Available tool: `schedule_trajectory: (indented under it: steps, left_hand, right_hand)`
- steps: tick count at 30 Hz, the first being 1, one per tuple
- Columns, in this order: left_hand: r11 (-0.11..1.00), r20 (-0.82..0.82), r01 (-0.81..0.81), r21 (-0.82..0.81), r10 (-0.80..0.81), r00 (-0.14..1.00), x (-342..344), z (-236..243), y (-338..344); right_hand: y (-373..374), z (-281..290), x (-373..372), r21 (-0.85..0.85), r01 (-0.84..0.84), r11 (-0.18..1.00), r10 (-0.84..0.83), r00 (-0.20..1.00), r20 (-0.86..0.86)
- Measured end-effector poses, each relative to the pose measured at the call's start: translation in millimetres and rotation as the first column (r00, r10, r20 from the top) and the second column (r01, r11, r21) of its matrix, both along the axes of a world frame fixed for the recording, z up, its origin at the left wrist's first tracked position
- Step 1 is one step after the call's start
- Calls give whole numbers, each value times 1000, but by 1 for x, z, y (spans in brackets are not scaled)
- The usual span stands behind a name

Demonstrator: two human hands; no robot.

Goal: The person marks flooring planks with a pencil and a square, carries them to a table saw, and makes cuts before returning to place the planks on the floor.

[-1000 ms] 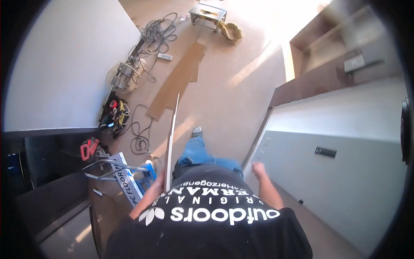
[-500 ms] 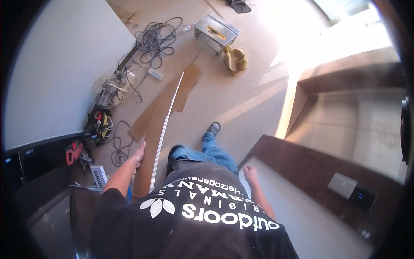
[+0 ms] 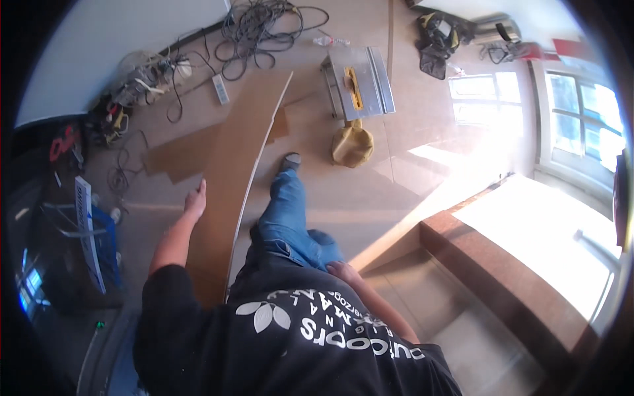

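A long brown board [image 3: 238, 145] with a thin pale edge runs along my left side, its far end reaching out ahead of me over the floor. My left hand [image 3: 194, 200] grips its left edge, the fingers partly hidden. By my right thigh hangs my right hand [image 3: 342, 271], loosely curled with nothing visible in it. Beneath the held board, other brown board pieces [image 3: 173, 148] lie on the floor.
Ahead stands a small table saw [image 3: 363, 79] with a tan dust bag [image 3: 352, 146]. Tangled black cable [image 3: 254, 36], a power strip [image 3: 220, 89] and tools line the left wall. A brown-edged ledge [image 3: 489, 270] stands at right; a black bag [image 3: 436, 43] lies farther off.
I have stepped forward and the view has turned right. The board has come along in my left hand and now shows its broad face. My right hand has swung toward my thigh.
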State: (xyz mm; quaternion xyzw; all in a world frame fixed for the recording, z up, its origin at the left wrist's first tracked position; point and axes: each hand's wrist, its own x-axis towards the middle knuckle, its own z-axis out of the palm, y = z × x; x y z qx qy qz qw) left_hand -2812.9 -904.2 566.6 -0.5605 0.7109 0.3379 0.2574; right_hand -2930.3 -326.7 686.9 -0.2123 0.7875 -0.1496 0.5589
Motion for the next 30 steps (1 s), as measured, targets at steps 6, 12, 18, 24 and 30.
schedule_trajectory:
  steps: [6, 12, 18, 24, 30]
  left_hand:
    - [989, 1, -29, -145, 30, 1000, -100, -39, 49]
    - [963, 28, -210, -172, 218, 976, -187, -121, 97]
    - [841, -159, -318, -438, 275, 948, -176, -335, 141]
    - [809, -180, -415, -416, 374, 910, -167, -480, 176]
    - [769, -131, -514, -380, 506, 853, -173, -574, 185]
  right_hand:
    - [88, 64, -127, 356, 360, 862, -406, 912, 64]
    - [174, -9, -259, 50, 17, 999, -34, 930, 365]
    - [3, -279, -441, -418, -609, 674, 441, 785, -434]
    - [-238, -412, -539, -209, -316, 926, 95, 729, -678]
    - [-254, -453, -538, -296, -382, 876, 34, 660, -750]
